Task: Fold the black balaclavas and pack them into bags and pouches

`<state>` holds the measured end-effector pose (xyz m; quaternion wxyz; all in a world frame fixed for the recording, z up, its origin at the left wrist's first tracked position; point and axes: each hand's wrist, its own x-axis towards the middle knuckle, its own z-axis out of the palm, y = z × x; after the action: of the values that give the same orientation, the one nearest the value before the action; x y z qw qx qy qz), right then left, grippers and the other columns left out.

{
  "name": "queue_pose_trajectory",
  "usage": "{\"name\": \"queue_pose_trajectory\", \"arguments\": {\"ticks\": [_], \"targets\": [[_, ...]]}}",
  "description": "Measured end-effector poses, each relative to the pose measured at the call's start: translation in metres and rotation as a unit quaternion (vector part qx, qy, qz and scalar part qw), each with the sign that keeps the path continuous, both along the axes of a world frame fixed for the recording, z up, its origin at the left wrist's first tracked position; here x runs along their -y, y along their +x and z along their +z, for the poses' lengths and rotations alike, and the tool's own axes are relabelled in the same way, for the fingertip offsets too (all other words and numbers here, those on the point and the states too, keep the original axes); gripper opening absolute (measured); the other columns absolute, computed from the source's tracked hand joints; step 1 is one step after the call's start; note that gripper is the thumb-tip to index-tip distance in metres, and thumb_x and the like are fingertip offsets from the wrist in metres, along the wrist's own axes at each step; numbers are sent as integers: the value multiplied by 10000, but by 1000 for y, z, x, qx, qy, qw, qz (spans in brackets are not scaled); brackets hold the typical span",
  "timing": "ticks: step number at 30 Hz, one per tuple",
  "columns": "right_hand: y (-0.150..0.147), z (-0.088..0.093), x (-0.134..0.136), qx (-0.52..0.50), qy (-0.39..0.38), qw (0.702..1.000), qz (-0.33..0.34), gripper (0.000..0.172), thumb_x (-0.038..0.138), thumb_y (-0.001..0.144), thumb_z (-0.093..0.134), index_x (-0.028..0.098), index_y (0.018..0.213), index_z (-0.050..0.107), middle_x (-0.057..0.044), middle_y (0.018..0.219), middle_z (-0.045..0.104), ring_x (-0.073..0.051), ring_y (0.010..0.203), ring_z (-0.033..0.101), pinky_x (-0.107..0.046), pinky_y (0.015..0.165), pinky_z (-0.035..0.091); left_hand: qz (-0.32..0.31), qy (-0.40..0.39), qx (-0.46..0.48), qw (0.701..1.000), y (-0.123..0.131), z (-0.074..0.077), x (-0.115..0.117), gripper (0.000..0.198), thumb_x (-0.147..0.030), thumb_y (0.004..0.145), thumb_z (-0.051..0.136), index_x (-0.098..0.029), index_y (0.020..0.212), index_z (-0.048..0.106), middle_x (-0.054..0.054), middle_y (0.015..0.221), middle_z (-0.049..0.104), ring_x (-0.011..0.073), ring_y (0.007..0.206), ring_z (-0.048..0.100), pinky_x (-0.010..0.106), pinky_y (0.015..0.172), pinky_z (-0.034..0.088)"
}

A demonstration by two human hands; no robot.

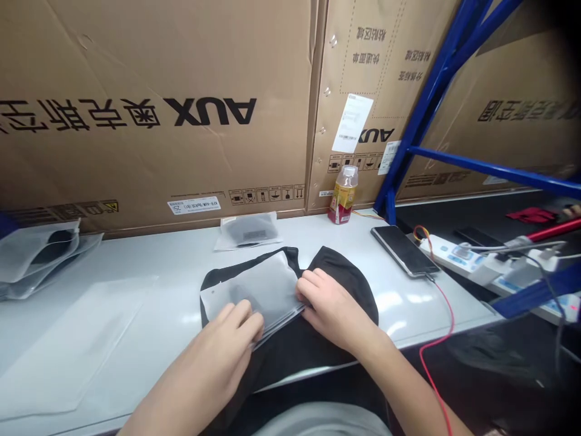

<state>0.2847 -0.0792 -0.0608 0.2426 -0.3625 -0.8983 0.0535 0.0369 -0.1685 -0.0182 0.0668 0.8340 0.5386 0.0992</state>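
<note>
My left hand (pixel 233 339) grips the near left edge of a frosted plastic zip bag (pixel 267 284), fingers curled. At the bag's right end my right hand (pixel 329 303) pinches it between thumb and fingers. The near edge shows more than one layer, and something darker shows faintly through the film. Beneath the bag and both hands lies a black cloth garment (pixel 347 278), spread over the table's front edge. Just beyond it, another frosted bag (pixel 249 230) with dark contents and a barcode label lies flat.
Filled frosted bags (pixel 40 254) are piled at the left, behind flat frosted bags (pixel 68 339). A drink bottle (pixel 344 194) stands against large cartons (pixel 158 60). On the right are a phone (pixel 403 249) with a red cable (pixel 447 303), power strips (pixel 458 257) and a blue frame (pixel 422 115).
</note>
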Motion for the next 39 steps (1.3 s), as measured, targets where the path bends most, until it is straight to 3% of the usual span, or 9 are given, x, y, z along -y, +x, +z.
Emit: {"name": "queue_pose_trajectory", "arguments": {"ticks": [3,6,9,12,17,24,31,35,39], "targets": [[14,6,2,-20,-48,999,9,215,60,900,675,228,989,576,-18,1014,632,-209,938,572,-318,819,467,-27,-23,-15,999,12,7,-6,113,-263,987,523,-245,898,589,24,972,611,211,828,587,331,705,472],[20,11,3,-53,-92,994,28,258,156,924,751,257,1108,601,-17,1115,652,-217,1031,587,-337,894,471,-16,57,-28,998,27,4,-18,92,-307,1010,549,-263,1044,623,39,1048,622,251,931,596,379,785,474],[12,9,4,-44,-54,997,21,233,199,932,762,252,1108,618,-11,1072,667,-214,978,592,-340,851,452,1,101,-59,993,39,-9,-29,125,-158,962,575,-247,1036,623,33,998,620,258,904,595,374,748,455],[-2,4,5,-29,-2,1000,-4,170,63,953,624,215,1029,621,-21,981,655,-205,882,569,-341,782,414,7,132,-62,989,41,-18,-29,236,-23,956,470,-223,951,597,29,919,593,241,834,563,364,706,424],[-15,3,5,-35,22,998,-40,267,-10,952,446,199,859,583,-51,858,574,-223,798,475,-359,717,359,6,257,-15,966,39,-9,-14,187,-100,1036,446,-221,999,583,31,896,569,229,816,522,386,760,429],[-7,-4,7,-25,-21,998,-53,248,-34,855,522,206,900,568,-43,914,610,-223,838,523,-352,746,408,43,150,-181,971,56,-19,-20,64,-191,922,577,-231,961,608,43,872,590,300,799,594,441,667,471],[13,9,10,-140,-183,970,-80,215,270,1013,606,257,1226,578,-32,1177,678,-184,935,658,-313,814,498,91,38,-157,983,75,-4,-33,284,11,895,449,-220,970,595,56,896,635,281,789,639,368,629,425],[12,8,4,-146,-211,955,-147,109,280,1045,540,233,1029,638,-38,990,703,-209,851,671,-342,743,459,39,-11,-121,992,76,14,-53,35,-260,959,589,-227,950,594,43,837,671,257,677,651,339,540,364],[14,8,4,-145,-212,958,-127,62,268,1005,634,244,1062,634,-21,1003,698,-211,887,673,-331,759,462,-49,-37,-77,995,64,33,-95,279,-459,1039,478,-245,944,630,59,1005,706,264,930,669,351,726,460]]}}
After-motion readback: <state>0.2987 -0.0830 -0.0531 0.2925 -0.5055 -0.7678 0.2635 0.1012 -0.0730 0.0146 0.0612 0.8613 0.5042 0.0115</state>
